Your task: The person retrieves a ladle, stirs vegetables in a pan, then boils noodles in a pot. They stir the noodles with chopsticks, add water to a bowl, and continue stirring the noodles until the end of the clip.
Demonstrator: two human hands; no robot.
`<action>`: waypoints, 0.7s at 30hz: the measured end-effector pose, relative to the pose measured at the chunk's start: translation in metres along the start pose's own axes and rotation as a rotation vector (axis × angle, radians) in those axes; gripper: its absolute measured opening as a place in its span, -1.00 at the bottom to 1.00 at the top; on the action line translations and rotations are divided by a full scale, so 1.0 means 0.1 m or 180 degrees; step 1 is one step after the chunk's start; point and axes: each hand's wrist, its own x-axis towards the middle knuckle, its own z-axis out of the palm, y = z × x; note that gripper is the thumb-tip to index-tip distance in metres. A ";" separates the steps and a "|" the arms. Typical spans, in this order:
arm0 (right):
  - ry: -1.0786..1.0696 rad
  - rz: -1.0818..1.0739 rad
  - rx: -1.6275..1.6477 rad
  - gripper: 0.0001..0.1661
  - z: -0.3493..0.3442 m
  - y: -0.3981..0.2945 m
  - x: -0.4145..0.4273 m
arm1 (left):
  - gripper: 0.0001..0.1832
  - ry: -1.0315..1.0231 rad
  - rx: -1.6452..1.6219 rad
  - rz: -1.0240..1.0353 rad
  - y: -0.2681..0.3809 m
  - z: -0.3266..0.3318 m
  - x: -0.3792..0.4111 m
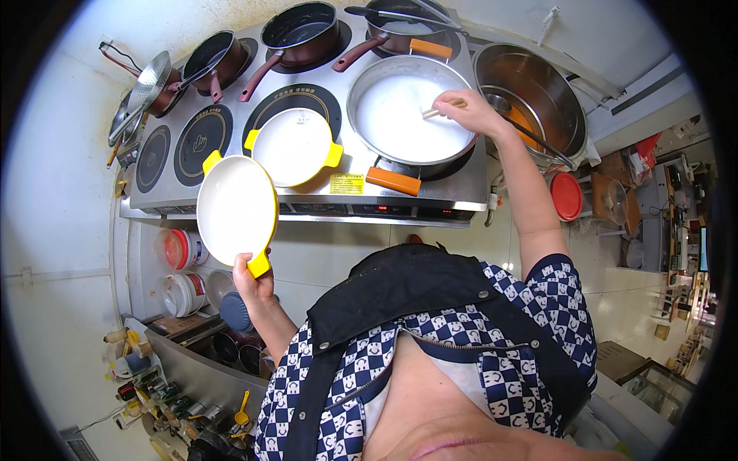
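Observation:
My left hand (253, 278) grips one yellow handle of a white-lined oval-looking dish (236, 210), which is tilted in front of the cooktop (369, 199). A second white dish with yellow handles (291, 147) rests on the cooktop, partly over a round black cooking zone. My right hand (470, 112) pinches light wooden chopsticks (433, 113) over a wide metal pan (353, 106) with orange-brown handles. White steam or pale liquid fills the pan's inside, so I cannot tell what the chopstick tips touch.
Several maroon saucepans (314, 46) line the back of the cooktop, with a perforated skimmer (151, 78) at left. A deep steel pot (571, 109) with a ladle stands at right, near a red lid (566, 196). White buckets (183, 294) sit below left.

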 end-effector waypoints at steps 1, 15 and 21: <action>-0.0123 0.0133 0.0130 -0.66 -0.02 -0.01 -0.02 | -0.52 0.0007 0.0000 0.0024 0.00 0.00 0.00; 0.0522 0.0596 0.2000 -0.68 -0.15 -0.25 -0.54 | -0.55 -0.0066 0.0099 0.0078 -0.03 -0.02 0.14; 0.0757 0.0281 0.1578 -0.71 0.02 -0.46 -0.79 | -0.55 -0.0069 0.0101 0.0000 -0.02 0.08 0.09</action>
